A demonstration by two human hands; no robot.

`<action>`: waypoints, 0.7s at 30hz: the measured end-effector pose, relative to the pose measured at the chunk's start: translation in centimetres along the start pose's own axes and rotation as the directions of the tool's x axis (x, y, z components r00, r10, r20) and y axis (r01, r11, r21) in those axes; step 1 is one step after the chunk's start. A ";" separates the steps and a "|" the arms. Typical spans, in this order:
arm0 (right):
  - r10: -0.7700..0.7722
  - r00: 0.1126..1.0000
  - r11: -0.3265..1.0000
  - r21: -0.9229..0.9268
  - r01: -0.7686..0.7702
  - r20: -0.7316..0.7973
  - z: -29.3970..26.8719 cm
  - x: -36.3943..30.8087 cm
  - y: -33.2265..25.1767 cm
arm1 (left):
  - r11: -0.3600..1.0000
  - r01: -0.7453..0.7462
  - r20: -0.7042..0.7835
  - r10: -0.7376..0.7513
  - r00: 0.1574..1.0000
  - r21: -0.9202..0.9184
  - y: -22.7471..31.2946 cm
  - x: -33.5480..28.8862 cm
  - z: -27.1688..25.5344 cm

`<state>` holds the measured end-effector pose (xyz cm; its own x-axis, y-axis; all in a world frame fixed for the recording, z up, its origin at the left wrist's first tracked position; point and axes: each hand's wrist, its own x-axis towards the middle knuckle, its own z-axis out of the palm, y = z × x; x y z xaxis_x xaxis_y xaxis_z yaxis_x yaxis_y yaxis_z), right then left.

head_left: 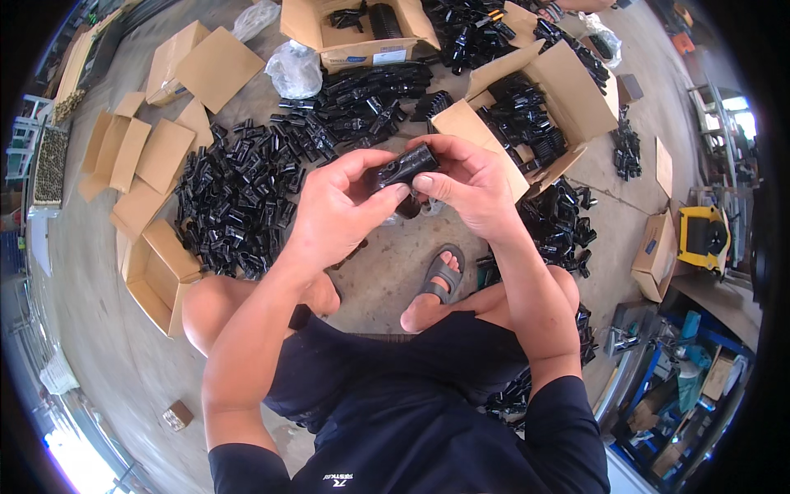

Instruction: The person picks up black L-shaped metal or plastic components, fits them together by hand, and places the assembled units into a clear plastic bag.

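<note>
Lots of concrete floor (123,313), heaped with glossy black parts; biggest pile (239,198) front-left. Open carton (583,99) front-right, more black parts inside. Both hands up front, over the gap between the piles: left hand (339,193) and right hand (473,188) each closed, thumb and fingers, on one black tubular part (409,167), tilted, right end higher. Dark rounded bit just below; can't tell if joined.

Concrete floor (374,288): heaped black parts (239,193), open cardboard boxes (580,90).
</note>
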<state>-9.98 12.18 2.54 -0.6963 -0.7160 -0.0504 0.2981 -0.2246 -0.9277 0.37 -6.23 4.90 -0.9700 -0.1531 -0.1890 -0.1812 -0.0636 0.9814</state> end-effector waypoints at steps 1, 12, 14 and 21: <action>-0.008 1.000 1.000 0.009 0.008 -0.006 0.0 0.0 0.0 | 1.000 0.002 0.014 -0.002 1.000 -0.016 0.1 0.1 0.1; -0.020 0.995 0.997 0.069 0.026 -0.093 0.1 -0.1 0.2 | 0.972 -0.207 -0.050 0.203 0.978 -0.106 -0.7 0.5 0.8; -0.015 0.994 0.997 0.067 0.023 -0.108 0.1 -0.2 0.3 | 0.974 -0.195 -0.043 0.191 0.981 -0.113 -0.6 0.5 0.9; 0.024 0.990 0.999 -0.045 -0.030 -0.141 0.0 -0.2 0.5 | 0.991 -0.093 -0.023 0.091 0.996 -0.093 -0.9 0.8 0.7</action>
<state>-9.70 12.28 2.11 -0.7741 -0.6209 -0.1239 0.2892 -0.1727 -0.9415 -0.38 -5.63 3.93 -0.9785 -0.1810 -0.0992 -0.0740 -0.1408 0.9873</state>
